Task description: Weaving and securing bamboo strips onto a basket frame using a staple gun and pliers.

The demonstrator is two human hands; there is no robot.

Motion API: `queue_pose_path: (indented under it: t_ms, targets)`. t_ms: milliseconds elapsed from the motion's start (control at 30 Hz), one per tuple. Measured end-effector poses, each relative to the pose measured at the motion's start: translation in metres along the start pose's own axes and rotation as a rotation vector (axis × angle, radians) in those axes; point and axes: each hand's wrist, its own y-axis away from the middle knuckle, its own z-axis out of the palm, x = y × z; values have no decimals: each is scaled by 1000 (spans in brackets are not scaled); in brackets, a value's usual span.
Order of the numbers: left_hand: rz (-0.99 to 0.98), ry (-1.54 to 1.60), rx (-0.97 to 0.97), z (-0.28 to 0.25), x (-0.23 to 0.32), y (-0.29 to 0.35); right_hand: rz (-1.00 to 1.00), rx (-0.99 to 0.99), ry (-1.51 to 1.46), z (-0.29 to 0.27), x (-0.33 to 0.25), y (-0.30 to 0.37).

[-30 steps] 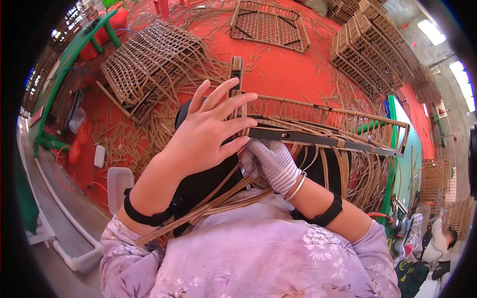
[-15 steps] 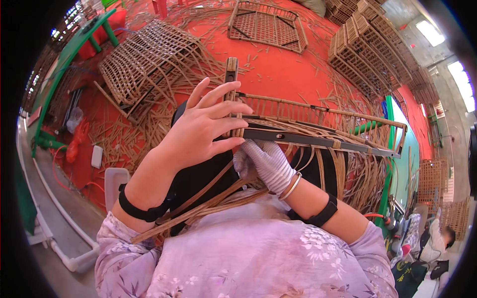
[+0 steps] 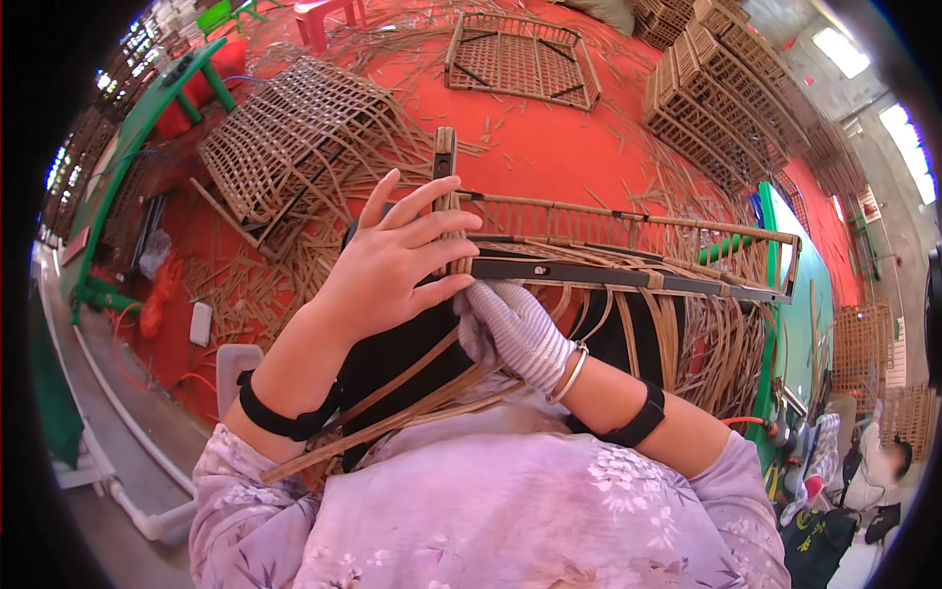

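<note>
A rattan frame (image 3: 628,277) with dark bars and cane-wrapped edges lies across my lap, its short upright post (image 3: 445,162) at the left end. My left hand (image 3: 388,265), bare, rests against that post with its fingers stretched out and spread, the thumb just below the dark bar. Close under the same corner is my right hand (image 3: 525,334), in a striped glove, its fingers bent and pressed together. What its fingertips hold is hidden beneath the bar. Loose cane strips (image 3: 392,427) run from my left arm toward the gloved hand, and more hang from the frame.
Cane offcuts litter the red floor (image 3: 520,137). A woven basket (image 3: 289,147) lies at the left, a flat lattice panel (image 3: 525,61) farther off, stacked crates (image 3: 726,108) at the right. A green-legged table (image 3: 137,137) stands left. A person (image 3: 873,466) is at the far right.
The view has shifted slightly. The post and both hands sit a little lower and farther left in the picture, and the hands keep nearly the same pose on the frame corner.
</note>
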Motion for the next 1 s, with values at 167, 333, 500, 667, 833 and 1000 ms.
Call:
queue_pose_path:
  t_ms: [167,333,500,667,833,1000]
  targets:
    - [-23,41,84,2,7,-5,-40,8,47,10,-6,15]
    - [-77,52,262,18,19,-9,-82,51,94,10,-7,26]
    - [-113,60,265,16,21,-13,-86,50,135,12,-9,27]
    - [-137,123,321,25,16,-15,-59,52,160,10,-15,29]
    - [-98,191,348,34,7,-15,-32,35,130,1,-17,30]
    - [-75,106,308,35,5,-10,-7,18,122,0,-27,36]
